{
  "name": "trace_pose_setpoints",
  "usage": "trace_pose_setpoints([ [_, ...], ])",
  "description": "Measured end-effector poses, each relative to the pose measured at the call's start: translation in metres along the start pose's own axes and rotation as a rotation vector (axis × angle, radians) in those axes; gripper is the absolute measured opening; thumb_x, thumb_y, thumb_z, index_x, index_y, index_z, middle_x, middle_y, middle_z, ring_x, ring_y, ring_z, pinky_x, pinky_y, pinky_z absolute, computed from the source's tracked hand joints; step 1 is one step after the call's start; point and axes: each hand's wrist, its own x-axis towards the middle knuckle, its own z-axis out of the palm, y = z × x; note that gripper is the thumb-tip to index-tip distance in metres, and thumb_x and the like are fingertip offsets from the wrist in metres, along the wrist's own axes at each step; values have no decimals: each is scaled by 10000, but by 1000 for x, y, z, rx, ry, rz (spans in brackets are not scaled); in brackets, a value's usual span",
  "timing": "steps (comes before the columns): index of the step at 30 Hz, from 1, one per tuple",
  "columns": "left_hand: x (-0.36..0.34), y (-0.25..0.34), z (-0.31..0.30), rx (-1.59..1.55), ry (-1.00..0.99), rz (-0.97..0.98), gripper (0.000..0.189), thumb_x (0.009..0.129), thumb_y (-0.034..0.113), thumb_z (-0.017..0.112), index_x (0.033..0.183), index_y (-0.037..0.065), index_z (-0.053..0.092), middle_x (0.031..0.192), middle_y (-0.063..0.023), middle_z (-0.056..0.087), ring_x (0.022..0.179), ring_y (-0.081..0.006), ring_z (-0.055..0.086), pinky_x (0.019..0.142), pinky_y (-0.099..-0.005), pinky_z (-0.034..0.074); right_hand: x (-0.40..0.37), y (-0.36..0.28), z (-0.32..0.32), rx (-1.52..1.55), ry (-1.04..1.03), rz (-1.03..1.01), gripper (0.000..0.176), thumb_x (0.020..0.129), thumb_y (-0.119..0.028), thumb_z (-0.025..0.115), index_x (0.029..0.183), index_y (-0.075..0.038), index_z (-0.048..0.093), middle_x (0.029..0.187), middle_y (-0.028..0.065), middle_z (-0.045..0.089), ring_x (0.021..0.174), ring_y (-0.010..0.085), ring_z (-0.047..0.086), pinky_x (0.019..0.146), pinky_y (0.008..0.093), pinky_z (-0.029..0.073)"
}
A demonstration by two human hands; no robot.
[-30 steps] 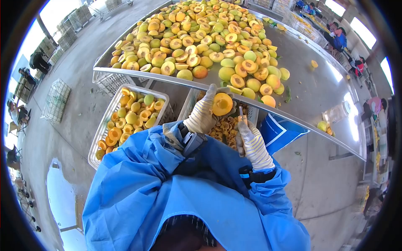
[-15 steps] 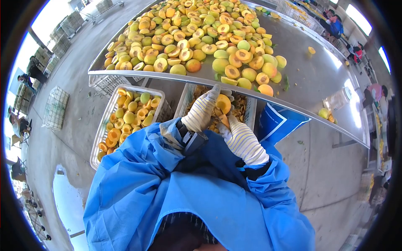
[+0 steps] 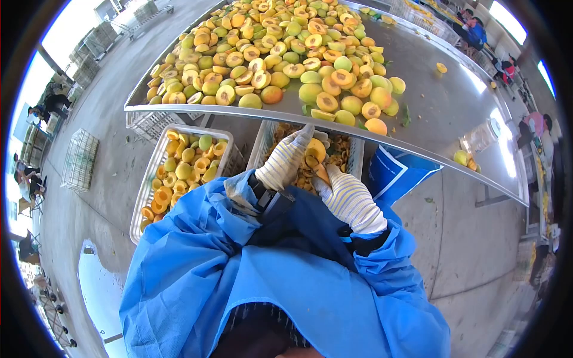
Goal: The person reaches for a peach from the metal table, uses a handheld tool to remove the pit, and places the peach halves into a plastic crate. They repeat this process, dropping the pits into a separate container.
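My left hand [image 3: 287, 159], in a striped knit glove, is closed around a yellow peach half [image 3: 316, 149] whose cut face points up. Close beside it, my right hand [image 3: 352, 200], gloved alike, grips a small tool with an orange-brown handle [image 3: 322, 173]. The tool's tip is at the fruit's cut face; its exact shape is hard to make out. Both hands are over a white crate [image 3: 357, 160] that holds brownish-orange scraps or pits. Left of it stands another white crate [image 3: 138, 200] with hollowed peach halves [image 3: 181, 169].
A metal table [image 3: 430, 98] in front carries a large heap of peach halves [image 3: 256, 53]; its raised edge runs just beyond my hands. A blue bin or bag [image 3: 394, 176] hangs under the table at right. An empty-looking crate [image 3: 80, 160] stands on the floor at left. Other people work farther off.
The peach half has tipped slightly in my left hand, and the tool is now against its cut face. Both hands stay nearly in place; the view has shifted a little.
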Motion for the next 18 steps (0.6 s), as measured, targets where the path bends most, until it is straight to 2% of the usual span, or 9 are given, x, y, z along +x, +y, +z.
trace_pose_setpoints([
  [3, -4, 6, -1, 46, 26, 9, 506, 1002, 485, 487, 1148, 25, 639, 1066, -51, 661, 955, -123, 623, 870, -268, 499, -6, 5, -10, -12, -58, 30, 353, 938, -342, 557, 1052, -8, 560, 814, 285, 638, 804, 477, 617, 693, 546, 474],
  [5, -5, -3, -3, 411, 118, 280, 555, 1022, 508, 415, 1210, 19, 597, 1053, -58, 660, 959, -135, 623, 878, -294, 497, -7, 9, -6, 23, -2, 41, 339, 936, -338, 556, 1029, -12, 557, 811, 283, 638, 802, 476, 618, 690, 549, 476],
  [6, -7, 3, -8, 170, -96, 131, 493, 1013, 450, 490, 1204, 10, 604, 1036, -63, 672, 930, -142, 632, 861, -305, 504, -8, 2, -5, 74, 104, 1, 313, 932, -326, 561, 996, -20, 551, 809, 281, 639, 794, 475, 620, 679, 546, 482],
  [7, -2, -3, -10, 72, -50, -4, 520, 1009, 467, 488, 1208, 0, 602, 1039, -80, 673, 926, -161, 640, 863, -312, 509, -7, 1, -3, 94, 114, 10, 292, 929, -307, 571, 990, -22, 557, 806, 278, 640, 785, 475, 619, 676, 543, 484],
  [9, 3, -11, -2, 72, 44, 10, 521, 1001, 481, 493, 1166, 1, 609, 1018, -92, 674, 916, -167, 642, 824, -301, 526, -1, 14, 23, 108, 232, -64, 292, 948, -298, 535, 1004, -14, 575, 799, 248, 651, 777, 440, 642, 677, 508, 503],
  [12, -3, 3, 1, 47, 23, -14, 542, 987, 511, 500, 1178, 11, 585, 1028, -90, 660, 896, -169, 636, 806, -309, 538, -5, 16, 15, 55, 54, -8, 255, 968, -260, 499, 1026, -28, 586, 817, 207, 668, 781, 394, 661, 683, 463, 518],
  [14, -12, 12, 4, 262, 125, 218, 534, 973, 504, 533, 1177, 13, 588, 1022, -87, 653, 896, -168, 632, 802, -304, 543, -9, 17, 8, 79, 1, 20, 267, 954, -283, 521, 1037, -41, 599, 818, 187, 677, 779, 382, 665, 695, 456, 520],
  [17, 1, 28, -36, -8, 261, 178, 480, 953, 453, 601, 1162, 21, 608, 1031, -94, 656, 909, -165, 634, 795, -288, 542, -15, 10, -21, -7, -156, 214, 311, 923, -319, 556, 1051, -44, 621, 836, 212, 678, 825, 406, 661, 725, 496, 520],
  [18, 1, 37, -53, -35, 277, 193, 456, 938, 430, 635, 1144, 23, 622, 1056, -99, 657, 927, -166, 634, 801, -288, 537, -13, 30, 1, -21, -102, 114, 296, 913, -317, 554, 1054, -70, 636, 855, 205, 682, 837, 404, 662, 732, 501, 519],
])
